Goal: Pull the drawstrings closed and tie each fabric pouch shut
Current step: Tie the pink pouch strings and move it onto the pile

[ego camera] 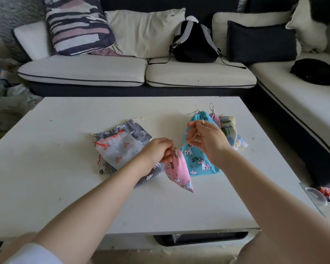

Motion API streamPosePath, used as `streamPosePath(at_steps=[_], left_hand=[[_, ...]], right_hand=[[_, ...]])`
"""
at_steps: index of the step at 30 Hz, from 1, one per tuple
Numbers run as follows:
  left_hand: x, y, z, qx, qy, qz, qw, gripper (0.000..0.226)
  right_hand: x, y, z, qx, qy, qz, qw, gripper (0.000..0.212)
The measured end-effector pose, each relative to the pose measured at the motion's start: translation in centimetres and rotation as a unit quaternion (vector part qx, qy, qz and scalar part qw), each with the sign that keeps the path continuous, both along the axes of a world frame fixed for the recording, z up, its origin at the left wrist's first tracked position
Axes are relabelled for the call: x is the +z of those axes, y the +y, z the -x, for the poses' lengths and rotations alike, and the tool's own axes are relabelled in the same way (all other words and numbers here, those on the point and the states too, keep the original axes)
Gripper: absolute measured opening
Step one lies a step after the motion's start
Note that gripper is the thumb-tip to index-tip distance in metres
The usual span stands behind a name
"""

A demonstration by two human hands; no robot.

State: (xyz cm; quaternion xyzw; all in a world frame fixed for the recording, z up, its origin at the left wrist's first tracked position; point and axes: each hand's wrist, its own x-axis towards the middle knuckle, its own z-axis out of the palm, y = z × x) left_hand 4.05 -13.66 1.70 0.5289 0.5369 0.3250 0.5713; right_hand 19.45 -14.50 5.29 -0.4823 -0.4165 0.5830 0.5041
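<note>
Behind the working area, a dark-framed sofa (103, 71) with pale cushions is filling the background, carrying a striped pillow (78, 25) and a black backpack (195, 42). Nearer the camera, a white desk (65, 187) is bearing all the pouches.

On the desk's left-centre a grey unicorn-print pouch (135, 130) is lying flat with a translucent white pouch (120, 149) with red cord resting on top of it; both mouths are looking slack, so these are probably awaiting tying. At right-centre a blue unicorn pouch (196, 161) is lying with its gathered neck pointing away, and beside it a floral pouch (231, 130) and a small pink one are bunched together with cords knotted; this is judged to be the finished group, kept apart from the untied ones.

Between the two groups, a pink pouch (177, 172) is hanging with its gathered neck uppermost. Its lower tip appears near the desk, though contact cannot be told. The left hand (158, 151) is pinching the gathered neck with curled fingers, apparently to steady the closure. The right hand (206, 140) is raised higher, its fingers gripping a pale drawstring (191, 140) that is running taut down to the neck, probably so that tension cinches the mouth.

Whether a knot is already forming is hidden by the left fingers. A clear plastic cup (315, 195) at the desk's right edge and a further small pouch under the white one are only partly showing.
</note>
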Motion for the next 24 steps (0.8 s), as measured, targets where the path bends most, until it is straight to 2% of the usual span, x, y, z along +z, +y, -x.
streamPosePath(at_steps=[3,6,10,12,15,17,19,20,21,22,24], left_hand=[[-0.1,-0.2,-0.1,-0.057,0.139,-0.079,0.985,0.036],[0.2,-0.8,-0.4,-0.141,0.290,-0.149,0.935,0.032],[1.0,-1.3,-1.4,-0.188,0.398,-0.189,0.878,0.029],[1.0,-1.6,-1.6,-0.189,0.409,-0.193,0.872,0.030],[0.8,-1.5,-1.3,-0.182,0.389,-0.219,0.876,0.037],[0.7,-1.1,-1.0,-0.172,0.359,-0.203,0.894,0.037],[0.7,-1.0,-1.0,-0.156,0.283,-0.153,0.934,0.036],[0.6,-1.1,-1.0,-0.137,0.211,-0.115,0.961,0.036],[0.5,-1.3,-1.0,-0.109,0.127,-0.067,0.984,0.037],[0.4,-1.3,-1.0,-0.083,0.051,-0.017,0.995,0.037],[0.2,-1.0,-0.7,-0.059,-0.038,0.056,0.996,0.037]], right_hand=[[0.6,0.1,0.4,0.010,-0.071,-0.040,0.997,0.032],[1.0,0.2,1.0,0.043,-0.141,-0.080,0.986,0.033],[1.7,0.3,2.1,0.097,-0.246,-0.125,0.956,0.030],[2.0,0.5,2.6,0.118,-0.282,-0.139,0.942,0.028],[2.4,0.5,3.0,0.134,-0.286,-0.136,0.939,0.025],[2.3,0.6,3.1,0.126,-0.282,-0.132,0.942,0.024],[1.9,1.1,2.8,0.084,-0.330,-0.097,0.935,0.049],[1.5,1.3,2.5,0.057,-0.374,-0.077,0.923,0.058],[1.2,1.3,2.2,0.038,-0.415,-0.070,0.906,0.056],[0.9,1.1,2.0,0.034,-0.447,-0.081,0.890,0.044],[0.5,0.6,1.7,0.084,-0.481,-0.107,0.866,0.019]])
